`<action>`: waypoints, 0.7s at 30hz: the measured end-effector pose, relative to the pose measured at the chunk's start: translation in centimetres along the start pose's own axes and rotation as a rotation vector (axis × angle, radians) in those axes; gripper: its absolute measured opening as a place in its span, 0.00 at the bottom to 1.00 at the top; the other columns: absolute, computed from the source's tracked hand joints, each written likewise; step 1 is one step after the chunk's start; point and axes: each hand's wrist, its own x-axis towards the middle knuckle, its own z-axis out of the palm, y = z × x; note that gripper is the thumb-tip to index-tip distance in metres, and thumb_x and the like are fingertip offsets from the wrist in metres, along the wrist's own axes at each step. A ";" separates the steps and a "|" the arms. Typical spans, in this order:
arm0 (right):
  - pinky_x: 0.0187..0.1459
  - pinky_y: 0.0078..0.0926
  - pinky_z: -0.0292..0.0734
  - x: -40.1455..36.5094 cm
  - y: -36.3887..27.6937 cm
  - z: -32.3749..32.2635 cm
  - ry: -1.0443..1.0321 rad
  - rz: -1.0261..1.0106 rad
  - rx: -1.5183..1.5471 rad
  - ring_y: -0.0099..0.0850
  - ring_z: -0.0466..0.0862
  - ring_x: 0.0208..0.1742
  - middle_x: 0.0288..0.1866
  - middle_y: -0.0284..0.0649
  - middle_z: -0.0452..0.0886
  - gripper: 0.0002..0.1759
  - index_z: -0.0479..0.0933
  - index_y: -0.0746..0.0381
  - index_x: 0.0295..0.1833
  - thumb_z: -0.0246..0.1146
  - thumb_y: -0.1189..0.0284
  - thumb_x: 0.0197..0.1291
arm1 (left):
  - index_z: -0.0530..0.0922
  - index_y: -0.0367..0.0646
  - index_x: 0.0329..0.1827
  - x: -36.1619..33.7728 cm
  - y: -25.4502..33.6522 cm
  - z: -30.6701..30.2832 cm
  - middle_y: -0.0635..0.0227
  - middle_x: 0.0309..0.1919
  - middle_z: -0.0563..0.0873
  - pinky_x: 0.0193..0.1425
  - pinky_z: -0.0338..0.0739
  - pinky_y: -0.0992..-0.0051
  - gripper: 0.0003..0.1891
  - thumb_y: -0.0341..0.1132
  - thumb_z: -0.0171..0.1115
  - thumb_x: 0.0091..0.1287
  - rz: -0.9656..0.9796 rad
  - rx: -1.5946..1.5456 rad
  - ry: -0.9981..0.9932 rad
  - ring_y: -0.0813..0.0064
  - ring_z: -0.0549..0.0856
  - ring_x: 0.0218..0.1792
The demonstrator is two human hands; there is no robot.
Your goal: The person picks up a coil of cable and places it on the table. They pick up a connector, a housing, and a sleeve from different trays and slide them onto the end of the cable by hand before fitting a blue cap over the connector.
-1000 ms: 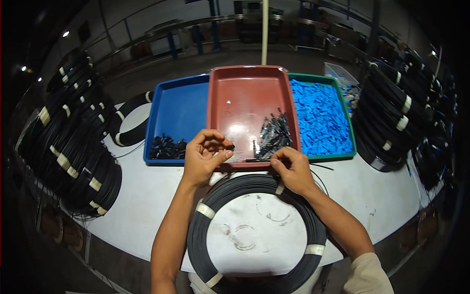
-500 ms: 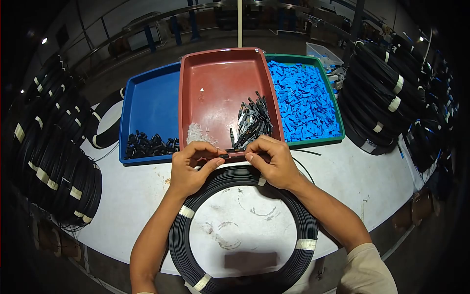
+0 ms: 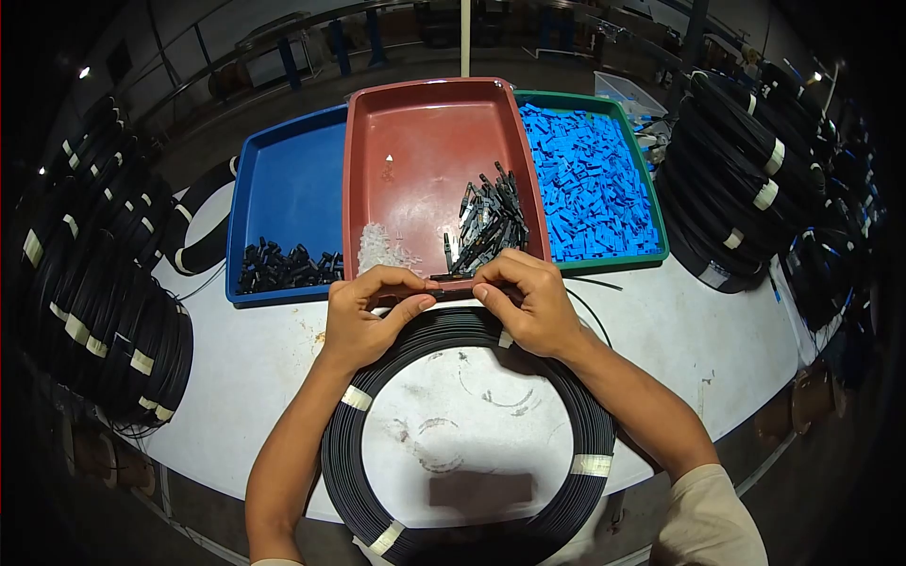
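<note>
Both my hands meet over the front rim of the red tray (image 3: 425, 137), their fingertips a short way apart. My left hand (image 3: 368, 316) is closed in a pinch on a small black connector part (image 3: 440, 293), mostly covered by its fingers. My right hand (image 3: 533, 302) pinches the end of a black cable (image 3: 593, 316), which curves up from the table behind the hand. Just below lies a taped coil of black cable (image 3: 344, 448). Inside the red tray are a pile of black connector pieces (image 3: 493, 222) and small clear plastic pieces (image 3: 379, 250).
A blue tray (image 3: 293, 174) with short black parts (image 3: 283, 269) stands left; a green tray (image 3: 663, 247) full of blue clips (image 3: 590, 184) stands right. Stacked cable coils rise at the left (image 3: 104, 311) and right (image 3: 731, 189) of the white table (image 3: 241, 415).
The trays and table sit slightly higher in view as the camera shifts. My hands stay at the tray's front rim, their pinches almost unchanged.
</note>
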 end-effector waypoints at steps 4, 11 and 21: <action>0.33 0.34 0.74 -0.2 0.4 0.5 0.042 -0.136 -0.085 0.40 0.81 0.31 0.31 0.45 0.80 0.04 0.81 0.67 0.36 0.66 0.76 0.59 | 0.87 0.34 0.40 0.0 0.0 -0.1 0.59 0.38 0.93 0.47 0.87 0.77 0.07 0.22 0.75 0.60 0.052 0.111 -0.030 0.74 0.92 0.39; 0.34 0.36 0.75 -0.4 -0.2 0.5 -0.027 -0.187 -0.218 0.43 0.82 0.33 0.32 0.45 0.80 0.04 0.81 0.66 0.37 0.68 0.77 0.58 | 0.86 0.32 0.36 0.2 0.5 0.0 0.55 0.37 0.92 0.51 0.88 0.70 0.07 0.17 0.75 0.56 0.209 0.152 -0.107 0.66 0.93 0.43; 0.35 0.35 0.75 -0.3 0.0 0.5 -0.022 -0.120 -0.065 0.42 0.82 0.32 0.31 0.45 0.81 0.05 0.82 0.66 0.40 0.69 0.80 0.57 | 0.88 0.33 0.40 0.3 0.5 0.0 0.55 0.37 0.92 0.50 0.87 0.71 0.10 0.21 0.76 0.56 0.219 0.187 -0.067 0.66 0.93 0.42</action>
